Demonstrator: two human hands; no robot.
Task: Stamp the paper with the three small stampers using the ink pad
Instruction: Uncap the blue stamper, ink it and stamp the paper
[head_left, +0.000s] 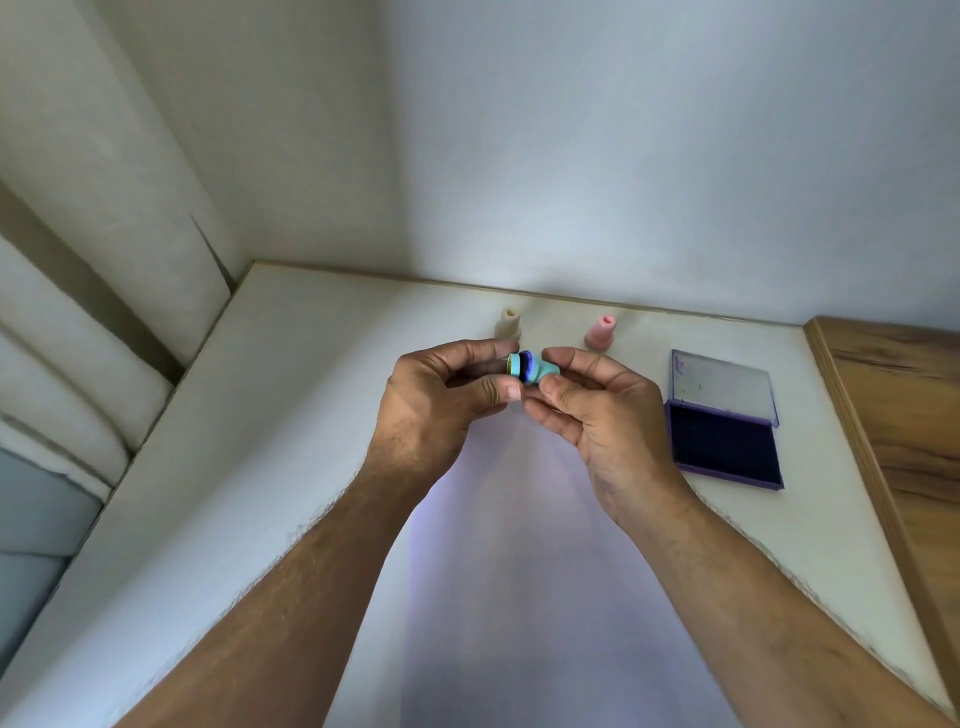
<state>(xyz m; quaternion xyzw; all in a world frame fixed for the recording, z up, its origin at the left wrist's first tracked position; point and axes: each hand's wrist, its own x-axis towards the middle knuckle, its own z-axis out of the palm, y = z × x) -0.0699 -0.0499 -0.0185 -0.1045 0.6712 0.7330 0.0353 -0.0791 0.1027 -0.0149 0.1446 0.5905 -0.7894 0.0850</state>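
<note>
Both hands' grip around teal stamper

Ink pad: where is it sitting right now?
In the head view, the ink pad lies open on the white table, on the right side, just beyond the right hand and beside the wooden panel, with the pink stamper behind it to the left.

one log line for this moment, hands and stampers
left hand: holds teal stamper cap | right hand: holds teal plastic stamper | purple ink pad: open
</note>
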